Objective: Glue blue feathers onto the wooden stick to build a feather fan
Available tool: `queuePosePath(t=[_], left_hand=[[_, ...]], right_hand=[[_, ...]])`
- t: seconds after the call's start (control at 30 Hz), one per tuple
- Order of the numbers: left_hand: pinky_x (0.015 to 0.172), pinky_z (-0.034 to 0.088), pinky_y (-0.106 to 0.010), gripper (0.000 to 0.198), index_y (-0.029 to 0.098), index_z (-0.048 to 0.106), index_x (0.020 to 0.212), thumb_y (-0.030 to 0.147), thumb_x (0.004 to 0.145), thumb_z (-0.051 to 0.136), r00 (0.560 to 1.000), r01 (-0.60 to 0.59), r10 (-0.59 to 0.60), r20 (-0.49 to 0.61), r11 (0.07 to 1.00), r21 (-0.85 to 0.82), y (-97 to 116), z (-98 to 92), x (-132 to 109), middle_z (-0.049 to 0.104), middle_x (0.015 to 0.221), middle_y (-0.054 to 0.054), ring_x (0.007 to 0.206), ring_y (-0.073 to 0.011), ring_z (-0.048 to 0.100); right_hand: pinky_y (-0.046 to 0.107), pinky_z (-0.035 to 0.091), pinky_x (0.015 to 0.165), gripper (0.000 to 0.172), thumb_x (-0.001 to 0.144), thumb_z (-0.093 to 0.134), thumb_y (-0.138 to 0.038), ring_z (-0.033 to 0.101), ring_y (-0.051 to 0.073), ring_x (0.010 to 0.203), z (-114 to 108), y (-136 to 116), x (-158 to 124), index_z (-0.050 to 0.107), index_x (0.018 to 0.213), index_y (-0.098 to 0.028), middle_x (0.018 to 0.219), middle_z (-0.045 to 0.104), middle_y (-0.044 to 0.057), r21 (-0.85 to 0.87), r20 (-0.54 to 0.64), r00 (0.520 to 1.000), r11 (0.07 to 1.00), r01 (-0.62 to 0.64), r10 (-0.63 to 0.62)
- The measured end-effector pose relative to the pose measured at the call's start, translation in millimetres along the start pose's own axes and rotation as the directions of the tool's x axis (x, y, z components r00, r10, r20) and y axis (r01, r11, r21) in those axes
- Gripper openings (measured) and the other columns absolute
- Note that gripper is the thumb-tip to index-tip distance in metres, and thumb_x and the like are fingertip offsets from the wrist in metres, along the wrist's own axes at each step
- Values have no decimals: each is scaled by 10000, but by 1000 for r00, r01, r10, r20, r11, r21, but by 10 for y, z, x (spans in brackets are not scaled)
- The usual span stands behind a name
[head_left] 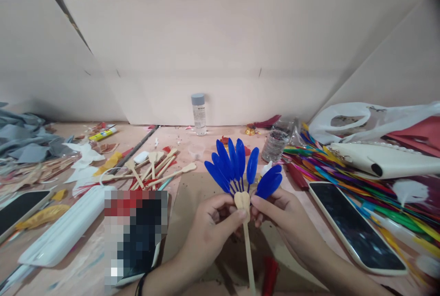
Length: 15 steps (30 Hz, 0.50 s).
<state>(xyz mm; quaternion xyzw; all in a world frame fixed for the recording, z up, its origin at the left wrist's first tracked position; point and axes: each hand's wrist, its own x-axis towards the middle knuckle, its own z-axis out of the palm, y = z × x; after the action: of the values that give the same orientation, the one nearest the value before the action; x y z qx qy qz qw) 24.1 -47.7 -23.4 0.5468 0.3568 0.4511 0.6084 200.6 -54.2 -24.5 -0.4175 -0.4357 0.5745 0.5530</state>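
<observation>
My left hand [212, 228] pinches the heart-shaped head of a thin wooden stick [248, 245], thumb pressed on its front. Several blue feathers [237, 165] fan upward from that head. My right hand [280, 216] is closed on the right side of the fan, its fingertips holding the lowest blue feather [270, 182] by its base against the stick head. The stick's shaft runs down between my wrists to the bottom edge.
More wooden sticks [156, 170] lie left of centre. A heap of coloured feathers [347, 181] and a phone [355, 225] lie right. A glue bottle [198, 113] and plastic bottle [275, 142] stand behind. A white case [63, 229] and grey cloth [24, 138] lie left.
</observation>
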Motion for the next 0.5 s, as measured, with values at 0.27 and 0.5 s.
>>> queuePosePath(t=[0.27,0.5], left_hand=[[593,522,-249,274,178,758,804,436,892,753,1000,19,-18,-16,998,56,2,7,-2,714,717,-29,602,-151,625],[608,514,-238,296,180,745,809,452,924,733,1000,28,-28,-2,999,36,-21,-10,0,711,719,-24,639,-156,631]], right_hand=[[270,531,560,349,747,903,-485,617,143,550,18,-20,-21,726,684,-191,604,700,10,-16,-9,1000,1000,-12,12],[263,555,561,343,740,910,-492,640,144,563,27,-5,-24,748,712,-191,637,729,22,-10,-4,1000,1000,-1,1]])
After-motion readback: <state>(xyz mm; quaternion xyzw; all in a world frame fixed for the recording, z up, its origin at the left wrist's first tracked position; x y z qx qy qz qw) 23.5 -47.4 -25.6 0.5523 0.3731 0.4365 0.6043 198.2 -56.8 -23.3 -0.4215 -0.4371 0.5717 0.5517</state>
